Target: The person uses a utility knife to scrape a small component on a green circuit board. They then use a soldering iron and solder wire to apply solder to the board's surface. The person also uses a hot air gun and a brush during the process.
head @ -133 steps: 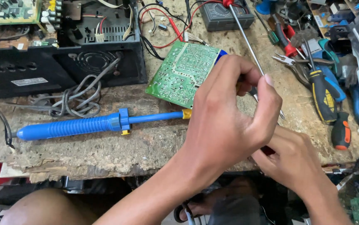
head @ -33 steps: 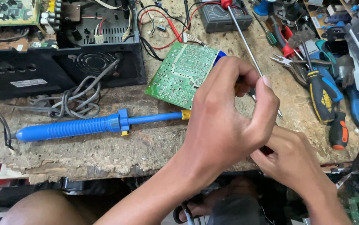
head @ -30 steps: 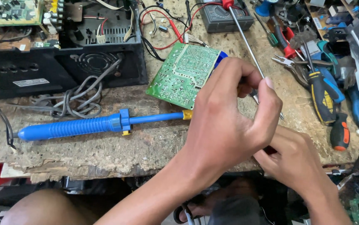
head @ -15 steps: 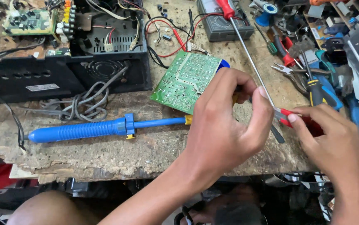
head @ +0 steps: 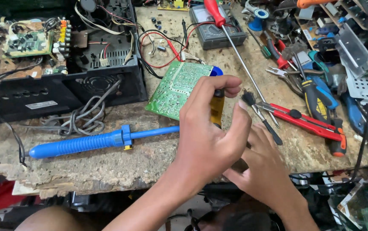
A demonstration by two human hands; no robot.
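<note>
My left hand (head: 209, 137) is at the middle of the wooden bench, closed around a yellow tool with a blue cap (head: 216, 105). The tool stands against the right edge of a green circuit board (head: 173, 90). My right hand (head: 263, 171) sits lower and to the right, partly under the left hand, with its fingers spread and nothing in them. Its fingertips lie next to the handle of a small black-bristled brush (head: 261, 117) on the bench. Just right of the brush lies a red utility knife (head: 306, 120).
A long blue pump-like tool (head: 85, 143) lies left of the board. A black open chassis (head: 64, 81) with grey cable stands at back left. A multimeter (head: 218, 30), a long red-handled screwdriver (head: 235, 55), pliers and other screwdrivers (head: 316, 98) crowd the right side.
My right hand has let go of the red utility knife, which now lies on the bench, and has drawn back under the left hand. The left hand keeps its grip.
</note>
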